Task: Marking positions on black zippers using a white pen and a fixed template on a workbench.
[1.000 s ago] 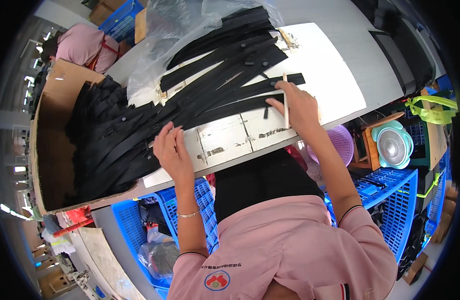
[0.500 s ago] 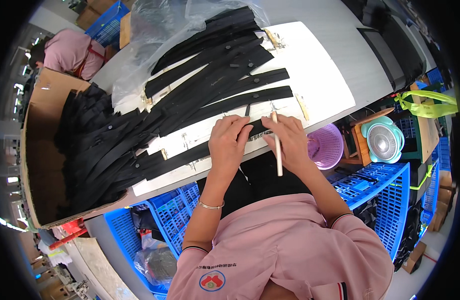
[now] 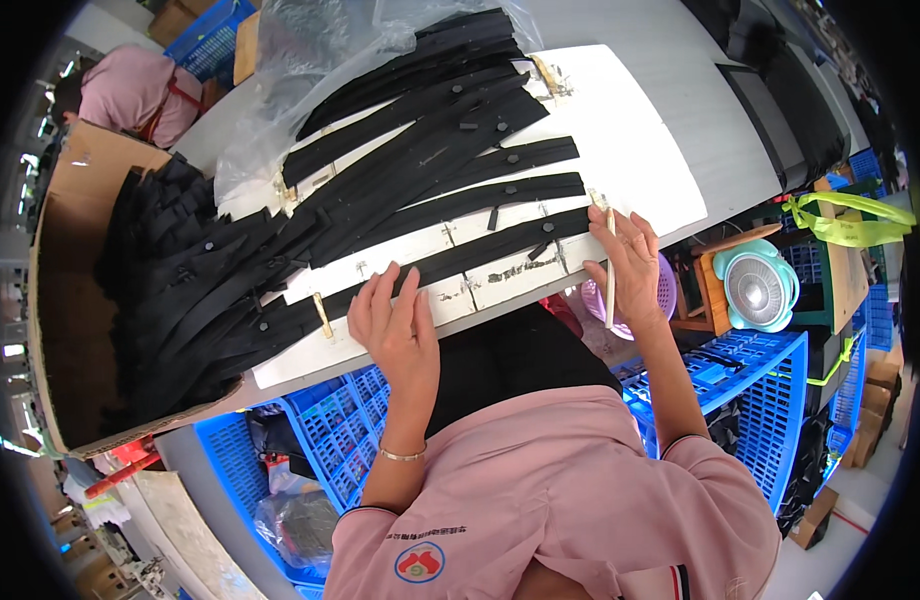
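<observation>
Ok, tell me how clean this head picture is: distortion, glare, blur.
Head view: strong fisheye, so the white table edge bows and the corners go black; bright glare on the clear plastic sheet at the top; even lighting over the black strips, with little shadow; the left hand and right hand look sharp, while things near the rim are squeezed and soft.

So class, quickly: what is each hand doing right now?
Left hand: open, flat on the nearest black strip.
Right hand: holding a thin pale stick at that strip's end.
</observation>
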Action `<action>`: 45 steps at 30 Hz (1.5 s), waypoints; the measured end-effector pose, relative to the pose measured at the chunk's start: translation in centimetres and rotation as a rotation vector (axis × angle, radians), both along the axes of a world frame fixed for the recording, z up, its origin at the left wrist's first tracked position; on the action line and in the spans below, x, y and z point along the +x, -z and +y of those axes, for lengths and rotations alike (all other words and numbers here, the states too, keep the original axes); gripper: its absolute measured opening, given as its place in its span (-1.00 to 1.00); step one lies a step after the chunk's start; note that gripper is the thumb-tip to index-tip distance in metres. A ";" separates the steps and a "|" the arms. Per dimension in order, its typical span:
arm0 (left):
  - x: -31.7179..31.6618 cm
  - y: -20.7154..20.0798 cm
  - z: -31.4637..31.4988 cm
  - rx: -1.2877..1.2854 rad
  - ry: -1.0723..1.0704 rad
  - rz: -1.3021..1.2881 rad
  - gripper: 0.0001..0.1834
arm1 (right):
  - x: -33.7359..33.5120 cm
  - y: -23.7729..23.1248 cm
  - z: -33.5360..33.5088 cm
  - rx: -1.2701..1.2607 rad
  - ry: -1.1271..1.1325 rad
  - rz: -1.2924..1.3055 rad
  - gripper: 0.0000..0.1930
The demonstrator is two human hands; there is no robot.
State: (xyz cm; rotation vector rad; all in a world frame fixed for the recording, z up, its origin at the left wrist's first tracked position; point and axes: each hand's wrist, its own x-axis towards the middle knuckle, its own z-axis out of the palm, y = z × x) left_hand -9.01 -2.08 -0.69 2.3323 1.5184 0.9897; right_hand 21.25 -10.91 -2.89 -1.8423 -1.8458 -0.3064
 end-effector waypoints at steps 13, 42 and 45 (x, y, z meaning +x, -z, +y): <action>-6.7 0.6 -1.6 -0.120 -0.051 0.168 -0.32 | -0.1 -0.1 -0.1 0.000 0.021 -0.087 -0.55; -7.0 1.6 -1.7 -0.094 -0.064 0.098 -0.29 | -20.0 -2.2 11.8 -0.310 -0.427 0.939 -0.80; -6.9 1.5 -1.7 -0.084 -0.057 0.093 -0.29 | -20.3 -2.0 11.9 -0.270 -0.425 0.900 -0.79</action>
